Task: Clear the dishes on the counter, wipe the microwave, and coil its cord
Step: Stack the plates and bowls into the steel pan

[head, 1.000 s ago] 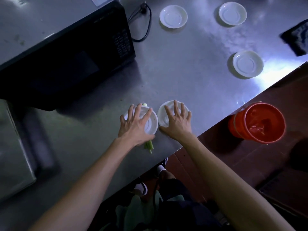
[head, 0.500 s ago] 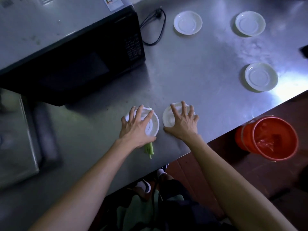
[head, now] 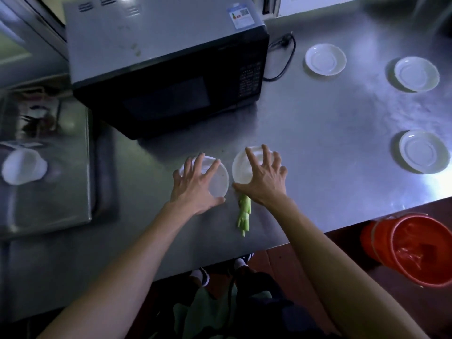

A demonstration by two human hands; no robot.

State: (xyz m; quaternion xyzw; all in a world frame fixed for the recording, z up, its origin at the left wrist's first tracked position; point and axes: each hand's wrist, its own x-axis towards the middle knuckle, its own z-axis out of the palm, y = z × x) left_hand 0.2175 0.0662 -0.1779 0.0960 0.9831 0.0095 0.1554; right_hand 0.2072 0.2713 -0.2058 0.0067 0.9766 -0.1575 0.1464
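Brushed steel counter (head: 318,148), glossy white ceramic saucers (head: 325,59).

The left hand (head: 195,184) covers much of the left saucer (head: 219,177), and the right hand (head: 265,178) hides the near half of the right saucer (head: 241,165) and the top of the green stalk (head: 244,215). The microwave (head: 166,69) hides where its cord (head: 285,57) begins. The orange bucket (head: 415,248) and the saucer at the far right (head: 424,151) run close to the frame edge. The white cup (head: 23,166) in the sink at left is blurred
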